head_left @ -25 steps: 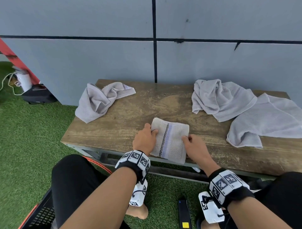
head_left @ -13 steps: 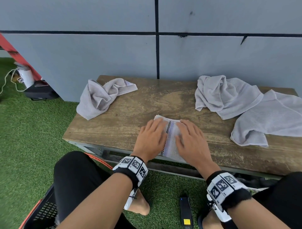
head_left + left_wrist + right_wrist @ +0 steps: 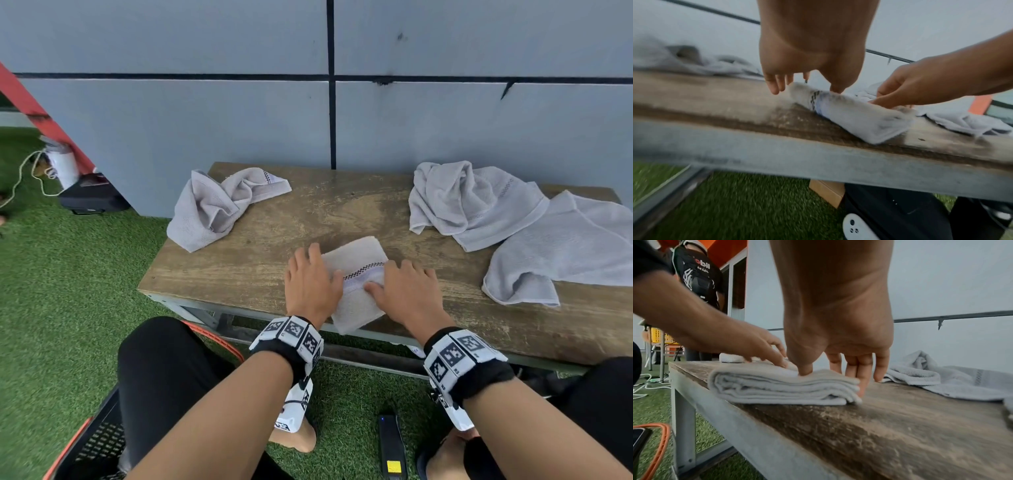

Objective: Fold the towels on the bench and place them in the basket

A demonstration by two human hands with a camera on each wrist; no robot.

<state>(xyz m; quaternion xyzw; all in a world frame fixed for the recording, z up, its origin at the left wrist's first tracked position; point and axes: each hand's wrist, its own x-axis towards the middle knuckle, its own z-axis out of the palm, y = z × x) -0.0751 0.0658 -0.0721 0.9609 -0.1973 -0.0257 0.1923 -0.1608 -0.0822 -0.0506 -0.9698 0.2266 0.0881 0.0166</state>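
Now done with the flat pressing on the small folded beige towel with a checked stripe (image 3: 356, 274). Half a second back, lay under two flat palms. Sits turned now, stripe going side to side, at the front edge of the brown wooden bench (image 3: 239, 270), one corner poking over.

Left hand (image 3: 310, 286): moved off the top, fingers nearly straight, resting along the left side of the towel, thumb tip touching. Right hand (image 3: 406, 291): thumb pushing down on top, fingers straight down the right side to the wood. No real grip yet by either.

Looks fully folded, so probably ready for a lift into the black basket with the orange rim (image 3: 99, 442) down by the left leg.

Still to fold: one crumpled grey towel (image 3: 212, 205) on the far left, two more loose grey towels (image 3: 469, 202) on the right.
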